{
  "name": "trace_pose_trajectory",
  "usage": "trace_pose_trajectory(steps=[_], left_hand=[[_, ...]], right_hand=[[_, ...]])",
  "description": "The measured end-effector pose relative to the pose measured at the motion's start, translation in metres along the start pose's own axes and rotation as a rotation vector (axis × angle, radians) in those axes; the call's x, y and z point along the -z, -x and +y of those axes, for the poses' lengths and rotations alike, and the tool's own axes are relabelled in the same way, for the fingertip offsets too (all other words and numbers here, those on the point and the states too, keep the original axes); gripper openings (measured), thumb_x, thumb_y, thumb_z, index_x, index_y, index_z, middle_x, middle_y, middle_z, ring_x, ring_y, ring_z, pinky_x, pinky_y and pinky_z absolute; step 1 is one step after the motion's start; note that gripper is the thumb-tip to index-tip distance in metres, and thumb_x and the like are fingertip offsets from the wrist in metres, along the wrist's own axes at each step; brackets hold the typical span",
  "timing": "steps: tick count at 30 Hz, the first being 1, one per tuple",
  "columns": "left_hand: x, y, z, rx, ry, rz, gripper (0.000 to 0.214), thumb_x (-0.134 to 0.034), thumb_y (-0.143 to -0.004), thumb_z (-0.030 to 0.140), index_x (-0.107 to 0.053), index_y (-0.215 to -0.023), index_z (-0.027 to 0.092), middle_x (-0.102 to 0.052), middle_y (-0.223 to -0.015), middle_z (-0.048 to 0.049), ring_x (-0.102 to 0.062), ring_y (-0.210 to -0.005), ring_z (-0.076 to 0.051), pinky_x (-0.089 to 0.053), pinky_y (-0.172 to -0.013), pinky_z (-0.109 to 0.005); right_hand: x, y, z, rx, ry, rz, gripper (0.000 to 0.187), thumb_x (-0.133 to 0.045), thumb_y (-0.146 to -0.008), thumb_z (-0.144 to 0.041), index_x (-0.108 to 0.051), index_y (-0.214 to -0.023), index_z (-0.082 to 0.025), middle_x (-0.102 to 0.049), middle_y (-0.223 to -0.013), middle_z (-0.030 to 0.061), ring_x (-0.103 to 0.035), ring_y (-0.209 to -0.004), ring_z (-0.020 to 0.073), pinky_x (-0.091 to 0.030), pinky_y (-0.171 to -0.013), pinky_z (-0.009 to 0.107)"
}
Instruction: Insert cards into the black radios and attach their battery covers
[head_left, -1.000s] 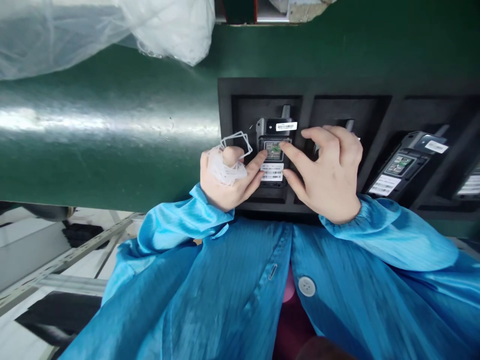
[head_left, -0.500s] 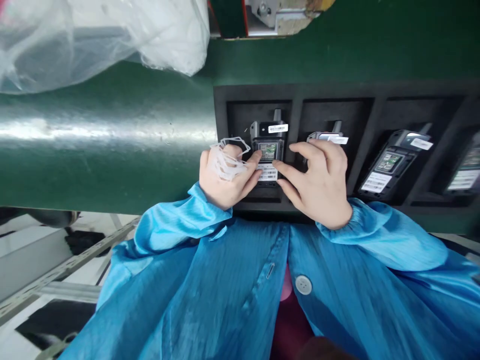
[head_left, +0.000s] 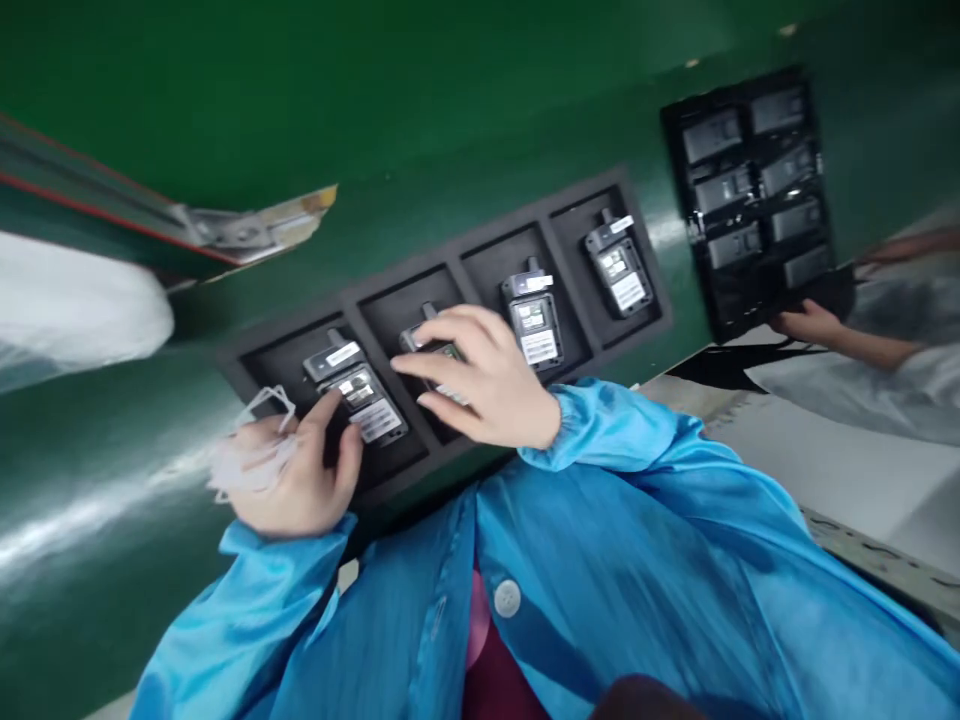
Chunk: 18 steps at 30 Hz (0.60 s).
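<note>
A black tray with a row of compartments holds several black handsets with stub antennas and white barcode labels, one in each compartment. My left hand is at the leftmost handset. Its index fingertip is at the small window in the body, with the thumb apart. Thin white frame-like strips cling over the back of this hand. My right hand, fingers spread, hovers over the second handset and hides most of it; contact is unclear. The third handset and the rightmost handset lie uncovered.
On the green work surface, a second black tray holding several grey-black units stands at right. Another person's hand is near it. A metal bracket and a white plastic bag are at left.
The view has swung right and tilted, bringing the second tray and the other person into sight. My right hand has left the first handset and moved over the second; my left stays at the first.
</note>
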<state>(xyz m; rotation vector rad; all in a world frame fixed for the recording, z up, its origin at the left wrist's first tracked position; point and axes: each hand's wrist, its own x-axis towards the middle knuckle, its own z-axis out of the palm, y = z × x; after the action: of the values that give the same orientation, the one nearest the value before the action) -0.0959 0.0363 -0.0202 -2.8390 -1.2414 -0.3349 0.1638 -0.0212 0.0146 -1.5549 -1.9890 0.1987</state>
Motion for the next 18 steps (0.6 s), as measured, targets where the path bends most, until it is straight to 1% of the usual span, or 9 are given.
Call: trace_pose_trajectory(steps=[2, 4, 6, 7, 8, 10, 11, 13, 18], left_hand=[[0.006, -0.006, 0.013, -0.004, 0.029, 0.06, 0.058, -0.06, -0.082, 0.043, -0.056, -0.137, 0.026, -0.054, -0.08, -0.0069, -0.055, -0.084, -0.029, -0.047, -0.077, -0.045], [0.013, -0.014, 0.024, -0.042, 0.057, 0.076, 0.06, -0.062, -0.08, 0.04, -0.054, -0.139, 0.028, -0.052, -0.076, -0.0052, -0.054, -0.081, -0.028, -0.047, -0.076, -0.045], [0.019, -0.021, 0.034, -0.127, 0.094, 0.072, 0.061, -0.064, -0.08, 0.036, -0.054, -0.139, 0.026, -0.052, -0.071, -0.0039, -0.054, -0.077, -0.027, -0.046, -0.073, -0.043], [0.022, -0.025, 0.039, -0.177, 0.11, 0.068, 0.059, -0.066, -0.079, 0.034, -0.056, -0.137, 0.023, -0.052, -0.07, -0.0038, -0.054, -0.075, -0.026, -0.046, -0.071, -0.041], [0.024, -0.029, 0.045, -0.224, 0.125, 0.062, 0.056, -0.068, -0.079, 0.032, -0.059, -0.133, 0.02, -0.053, -0.07, -0.004, -0.054, -0.074, -0.025, -0.045, -0.07, -0.039], [0.026, -0.035, 0.06, -0.293, 0.145, 0.058, 0.048, -0.071, -0.079, 0.03, -0.065, -0.124, 0.016, -0.055, -0.074, -0.0053, -0.055, -0.074, -0.023, -0.045, -0.069, -0.037], [0.026, -0.038, 0.07, -0.321, 0.151, 0.048, 0.045, -0.07, -0.08, 0.03, -0.066, -0.121, 0.015, -0.056, -0.076, -0.0063, -0.056, -0.075, -0.023, -0.046, -0.07, -0.036], [0.026, -0.044, 0.092, -0.352, 0.181, 0.01, 0.04, -0.069, -0.082, 0.03, -0.066, -0.119, 0.015, -0.057, -0.08, -0.0071, -0.057, -0.079, -0.023, -0.047, -0.073, -0.035], [0.028, -0.076, 0.155, -0.342, 0.236, -0.115, 0.036, -0.061, -0.089, 0.036, -0.065, -0.121, 0.019, -0.061, -0.089, -0.0084, -0.058, -0.088, -0.025, -0.047, -0.077, -0.037]], right_hand=[[0.036, 0.013, 0.027, -0.101, 0.021, 0.177, 0.028, -0.046, -0.098, -0.037, -0.058, -0.12, -0.025, -0.054, -0.123, 0.0049, -0.047, -0.121, 0.0204, -0.037, -0.11, 0.043], [0.074, 0.032, 0.065, -0.238, 0.123, 0.309, 0.025, -0.045, -0.098, -0.036, -0.058, -0.116, -0.025, -0.056, -0.118, 0.0054, -0.049, -0.117, 0.0222, -0.038, -0.107, 0.046], [0.112, 0.056, 0.111, -0.406, 0.276, 0.365, 0.023, -0.048, -0.097, -0.033, -0.056, -0.115, -0.023, -0.055, -0.118, 0.0068, -0.048, -0.119, 0.0239, -0.038, -0.105, 0.046], [0.13, 0.069, 0.136, -0.527, 0.37, 0.377, 0.022, -0.051, -0.095, -0.028, -0.056, -0.116, -0.021, -0.054, -0.12, 0.0078, -0.047, -0.119, 0.0237, -0.037, -0.105, 0.045], [0.148, 0.082, 0.16, -0.684, 0.472, 0.359, 0.026, -0.057, -0.091, -0.025, -0.055, -0.116, -0.018, -0.054, -0.12, 0.009, -0.046, -0.118, 0.0231, -0.036, -0.106, 0.042], [0.18, 0.107, 0.203, -1.095, 0.642, 0.278, 0.042, -0.068, -0.085, -0.023, -0.052, -0.121, -0.013, -0.051, -0.126, 0.011, -0.045, -0.118, 0.0207, -0.033, -0.107, 0.034], [0.193, 0.118, 0.221, -1.207, 0.656, 0.26, 0.05, -0.072, -0.081, -0.024, -0.05, -0.124, -0.009, -0.049, -0.127, 0.0143, -0.044, -0.12, 0.0227, -0.032, -0.106, 0.036], [0.211, 0.134, 0.246, -1.351, 0.629, 0.194, 0.065, -0.078, -0.076, -0.033, -0.048, -0.127, -0.005, -0.047, -0.13, 0.0193, -0.043, -0.123, 0.0271, -0.033, -0.103, 0.038], [0.222, 0.149, 0.278, -1.461, 0.489, -0.037, 0.084, -0.082, -0.065, -0.056, -0.052, -0.128, -0.009, -0.046, -0.134, 0.0229, -0.041, -0.129, 0.0315, -0.034, -0.098, 0.041]])
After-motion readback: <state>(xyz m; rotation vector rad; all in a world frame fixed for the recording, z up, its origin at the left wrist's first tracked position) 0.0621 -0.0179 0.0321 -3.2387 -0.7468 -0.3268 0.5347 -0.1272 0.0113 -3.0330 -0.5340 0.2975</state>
